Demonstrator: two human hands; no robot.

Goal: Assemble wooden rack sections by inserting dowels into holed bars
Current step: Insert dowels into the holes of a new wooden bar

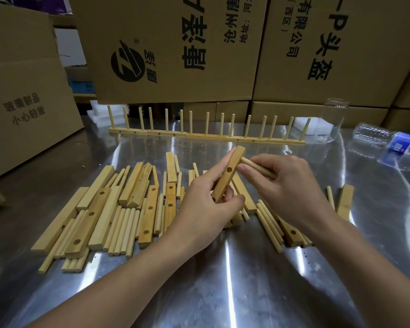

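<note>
Left hand (205, 207) grips holed bar (227, 176), right hand (287, 185) pinches dowel (258, 167) — tip at bar

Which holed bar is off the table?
The bar gripped in the left hand, tilted upward, with the right hand holding a dowel at its side. The other loose bars lie on the steel table.

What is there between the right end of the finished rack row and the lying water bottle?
A clear glass stands there on the metal table, upright; the head view shows it.
</note>
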